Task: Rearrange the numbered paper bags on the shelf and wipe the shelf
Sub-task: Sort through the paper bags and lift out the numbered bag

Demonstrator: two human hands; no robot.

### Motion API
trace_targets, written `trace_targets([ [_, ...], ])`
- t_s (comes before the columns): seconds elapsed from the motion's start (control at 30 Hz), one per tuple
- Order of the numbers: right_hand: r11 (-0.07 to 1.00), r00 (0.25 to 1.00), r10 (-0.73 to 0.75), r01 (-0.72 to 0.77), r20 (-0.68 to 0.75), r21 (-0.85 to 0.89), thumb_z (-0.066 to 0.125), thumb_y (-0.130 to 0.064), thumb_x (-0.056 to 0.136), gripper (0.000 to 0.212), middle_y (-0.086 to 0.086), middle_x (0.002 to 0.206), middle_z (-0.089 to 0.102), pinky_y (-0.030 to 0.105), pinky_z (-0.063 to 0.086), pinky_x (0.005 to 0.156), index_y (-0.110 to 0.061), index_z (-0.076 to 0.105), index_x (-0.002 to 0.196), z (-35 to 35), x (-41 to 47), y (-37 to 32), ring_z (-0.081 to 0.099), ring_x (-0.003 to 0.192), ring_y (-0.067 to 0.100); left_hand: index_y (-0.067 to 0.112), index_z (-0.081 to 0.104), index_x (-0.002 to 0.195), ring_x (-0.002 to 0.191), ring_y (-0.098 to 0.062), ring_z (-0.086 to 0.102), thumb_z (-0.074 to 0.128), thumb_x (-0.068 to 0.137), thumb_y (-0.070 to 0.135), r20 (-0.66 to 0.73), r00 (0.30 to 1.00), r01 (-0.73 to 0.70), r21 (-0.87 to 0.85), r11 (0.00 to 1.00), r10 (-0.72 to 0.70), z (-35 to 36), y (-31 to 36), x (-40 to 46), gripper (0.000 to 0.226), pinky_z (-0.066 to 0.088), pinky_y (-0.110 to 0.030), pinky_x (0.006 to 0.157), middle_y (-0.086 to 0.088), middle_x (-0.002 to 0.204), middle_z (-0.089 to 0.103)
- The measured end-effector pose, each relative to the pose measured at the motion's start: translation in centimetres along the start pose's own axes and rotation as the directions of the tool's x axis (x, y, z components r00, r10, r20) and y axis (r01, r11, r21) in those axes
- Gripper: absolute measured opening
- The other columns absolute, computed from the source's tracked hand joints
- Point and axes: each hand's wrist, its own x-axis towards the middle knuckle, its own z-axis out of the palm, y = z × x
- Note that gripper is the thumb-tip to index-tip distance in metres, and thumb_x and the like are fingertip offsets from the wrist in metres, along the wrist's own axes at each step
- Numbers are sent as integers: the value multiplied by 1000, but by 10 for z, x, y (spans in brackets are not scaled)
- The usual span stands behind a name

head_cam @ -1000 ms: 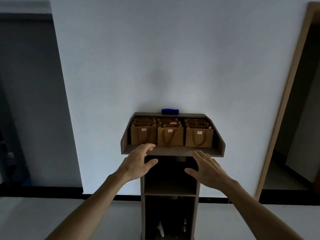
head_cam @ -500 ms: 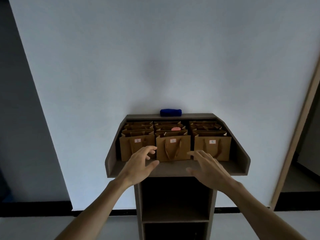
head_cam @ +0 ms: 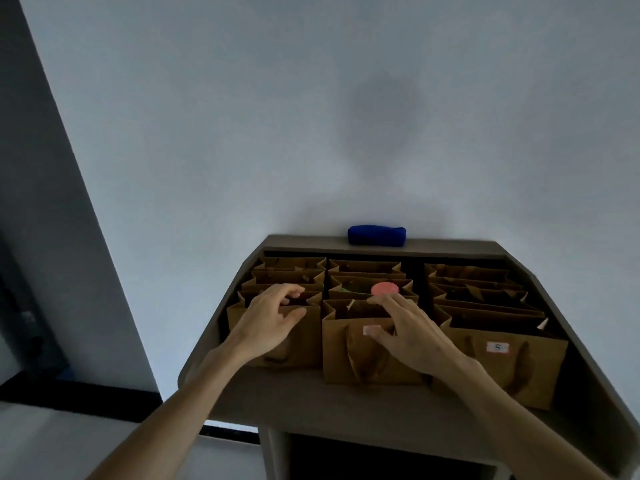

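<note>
Brown paper bags stand in three rows on the dark shelf (head_cam: pixel 311 400), each with a small white number label. My left hand (head_cam: pixel 270 320) hovers over the top edge of the front left bag (head_cam: pixel 306 344), with its fingers spread and loosely curved. My right hand (head_cam: pixel 408 330) lies on the front middle bag (head_cam: pixel 346 362). Its thumb is beside the label and its fingers reach over the rim. The front right bag (head_cam: pixel 498 372) shows the number 5. A rolled blue cloth (head_cam: pixel 376 235) lies on the shelf's back ledge.
A pink round object (head_cam: pixel 385 289) sticks out of a middle-row bag just behind my right fingers. Raised side walls (head_cam: pixel 540 289) close in the shelf top. A white wall stands behind it, and an open compartment (head_cam: pixel 363 459) lies below.
The view has come much closer to the shelf. Both hands have moved forward from in front of the shelf edge onto the front left and front middle bags.
</note>
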Motion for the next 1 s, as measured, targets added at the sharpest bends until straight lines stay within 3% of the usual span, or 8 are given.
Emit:
trace_targets([
  [0.07, 1000, 1000, -17, 17, 8, 19, 59, -45, 91, 53, -6, 145, 42, 36, 42, 106, -33, 39, 139, 8, 18, 7, 43, 131, 14, 27, 53, 128, 114, 0, 51, 63, 90, 28, 9, 1000, 27, 35, 999, -28, 2, -19, 9, 39, 49, -13, 83, 13, 129, 53],
  [0.17, 997, 998, -60, 59, 19, 46, 59, -42, 92, 50, -7, 142, 44, 35, 42, 107, -30, 43, 137, 20, 44, 12, 42, 131, 13, 27, 54, 126, 103, 6, 51, 62, 91, 28, 20, 998, 63, 101, 993, -65, 2, -44, 20, 37, 42, -3, 73, 14, 125, 53],
  [0.37, 992, 992, -118, 115, 51, 54, 58, -38, 93, 39, -5, 136, 52, 31, 44, 101, -27, 52, 130, 42, 89, 10, 48, 124, 11, 20, 62, 119, 103, -1, 53, 60, 93, 22, -54, 991, 129, 102, 986, -124, -3, -79, 40, 27, 37, -4, 77, 3, 119, 62],
  [0.57, 981, 980, -180, 173, 80, 89, 59, -30, 93, 30, -2, 128, 58, 32, 46, 99, -22, 59, 122, 60, 129, -5, 53, 117, 12, 19, 61, 121, 116, -15, 54, 58, 94, 23, -24, 991, 135, 177, 975, -132, -7, -113, 56, 28, 40, -20, 91, -1, 125, 59],
  [0.7, 981, 978, -189, 184, 87, 62, 58, -31, 94, 25, -3, 125, 62, 35, 48, 98, -23, 62, 117, 72, 148, -16, 55, 115, 11, 24, 59, 123, 123, -17, 50, 52, 96, 30, 23, 994, 98, 217, 971, -106, -4, -134, 59, 28, 41, -39, 106, 2, 129, 59],
  [0.83, 987, 976, -161, 157, 146, 43, 59, -29, 94, 22, -4, 117, 65, 33, 50, 96, -21, 66, 114, 81, 163, -25, 59, 108, 9, 30, 56, 126, 128, -13, 45, 39, 96, 40, 36, 995, 79, 201, 976, -88, -1, -153, 57, 36, 32, -36, 111, 8, 132, 57],
  [1.0, 995, 983, -97, 95, 155, 21, 58, -25, 95, 20, -4, 109, 68, 28, 50, 92, -20, 69, 111, 93, 174, -33, 61, 97, 5, 28, 57, 127, 128, -13, 46, 30, 95, 42, 40, 998, 33, 188, 982, -41, 1, -163, 64, 44, 33, -38, 111, 8, 130, 59],
])
